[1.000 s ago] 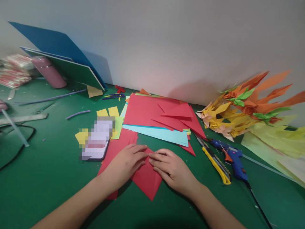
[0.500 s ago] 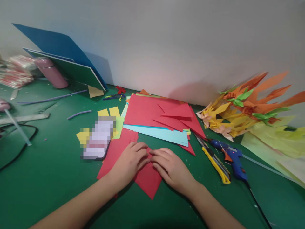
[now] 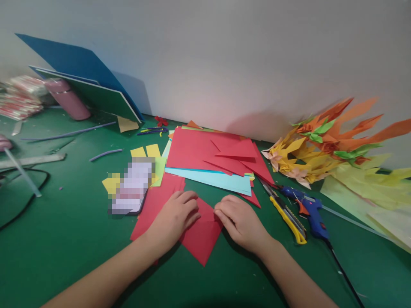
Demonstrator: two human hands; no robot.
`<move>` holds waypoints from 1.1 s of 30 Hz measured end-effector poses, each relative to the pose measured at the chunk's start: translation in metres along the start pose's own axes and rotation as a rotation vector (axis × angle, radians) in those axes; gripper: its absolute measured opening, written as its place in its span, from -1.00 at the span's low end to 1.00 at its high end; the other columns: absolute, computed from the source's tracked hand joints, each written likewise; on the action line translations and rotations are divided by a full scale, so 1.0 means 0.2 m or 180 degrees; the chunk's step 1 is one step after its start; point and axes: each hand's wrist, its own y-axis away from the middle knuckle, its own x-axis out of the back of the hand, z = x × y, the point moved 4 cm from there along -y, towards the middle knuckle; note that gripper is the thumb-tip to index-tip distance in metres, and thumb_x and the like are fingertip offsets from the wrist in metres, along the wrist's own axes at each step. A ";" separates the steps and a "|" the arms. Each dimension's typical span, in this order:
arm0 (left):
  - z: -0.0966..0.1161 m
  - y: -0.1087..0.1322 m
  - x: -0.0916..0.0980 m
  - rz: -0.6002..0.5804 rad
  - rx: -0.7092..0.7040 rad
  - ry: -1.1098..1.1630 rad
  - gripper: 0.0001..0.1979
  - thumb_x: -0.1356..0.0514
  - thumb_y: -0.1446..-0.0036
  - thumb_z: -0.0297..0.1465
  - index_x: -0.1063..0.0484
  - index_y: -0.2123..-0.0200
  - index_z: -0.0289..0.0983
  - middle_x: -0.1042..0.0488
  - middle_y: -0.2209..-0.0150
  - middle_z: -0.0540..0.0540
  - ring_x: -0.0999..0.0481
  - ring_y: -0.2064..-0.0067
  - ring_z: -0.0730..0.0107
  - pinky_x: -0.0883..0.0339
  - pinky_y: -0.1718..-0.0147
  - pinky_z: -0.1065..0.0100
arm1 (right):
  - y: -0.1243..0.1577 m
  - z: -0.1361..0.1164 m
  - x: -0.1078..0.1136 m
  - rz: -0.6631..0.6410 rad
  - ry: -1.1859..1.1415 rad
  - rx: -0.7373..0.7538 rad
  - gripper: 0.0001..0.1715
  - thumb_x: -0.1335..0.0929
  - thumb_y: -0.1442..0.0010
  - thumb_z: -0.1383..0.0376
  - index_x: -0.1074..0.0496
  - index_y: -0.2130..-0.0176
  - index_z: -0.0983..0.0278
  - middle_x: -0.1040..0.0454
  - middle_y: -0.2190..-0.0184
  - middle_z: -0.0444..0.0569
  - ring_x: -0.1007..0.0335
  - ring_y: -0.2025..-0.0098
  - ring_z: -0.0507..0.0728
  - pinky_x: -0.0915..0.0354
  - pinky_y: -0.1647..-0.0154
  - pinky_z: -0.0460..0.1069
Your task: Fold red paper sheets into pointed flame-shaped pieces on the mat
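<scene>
A red square of paper (image 3: 201, 239) lies on the green table with one corner pointing toward me. My left hand (image 3: 176, 218) presses on its left side, fingers curled together and thumb bent against the sheet. At the right corner my right hand (image 3: 240, 220) pinches the paper between thumb and fingers. A crease seems to run across the sheet between the two hands. More red paper (image 3: 147, 214) lies beneath my left hand and partly under the phone (image 3: 133, 186), whose screen is blurred out.
Behind the hands is a stack of coloured paper (image 3: 192, 147) with red pieces on top. To the right lie a yellow utility knife (image 3: 289, 218), a blue glue gun (image 3: 316, 216) with its cord, and paper flowers (image 3: 327, 141). A pink bottle (image 3: 69, 100) leans at the far left.
My right hand has slid right, away from my left hand, to the paper's right corner, and its fingers have closed. My left hand has stayed nearly in place.
</scene>
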 end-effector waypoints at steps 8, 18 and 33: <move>0.00 0.01 0.00 -0.0003 0.0048 0.0129 -0.90 -0.13 -0.22 -0.52 -0.37 0.37 -0.30 -0.44 0.13 -0.15 -0.44 0.18 0.23 -0.43 0.19 0.16 | 0.03 0.04 0.02 0.0118 -0.0147 0.0091 -0.68 -0.13 -0.36 0.37 -0.34 0.37 0.23 -0.44 0.48 -0.05 -0.30 0.38 0.12 -0.25 0.38 -0.02; -0.02 0.01 0.00 0.0123 0.0150 0.0475 -0.87 -0.13 -0.21 -0.52 -0.38 0.40 -0.29 -0.36 0.22 -0.11 -0.43 0.20 0.29 -0.45 0.23 0.22 | -0.06 0.02 -0.11 -0.0330 -0.0414 -0.0181 -0.73 -0.10 -0.35 0.42 -0.33 0.17 0.27 -0.50 0.15 0.06 -0.32 0.13 0.17 -0.26 0.10 0.08; -0.15 0.05 0.13 0.0516 0.0738 -0.0632 -0.77 -0.06 -0.28 -0.24 -0.37 0.21 -0.28 -0.47 0.25 -0.16 -0.45 0.22 0.12 -0.37 0.21 0.09 | -0.04 0.00 -0.13 -0.0299 0.0208 -0.0120 -0.74 -0.20 -0.32 0.39 -0.41 0.07 0.27 -0.44 -0.08 0.04 -0.29 0.02 0.21 -0.23 0.02 0.17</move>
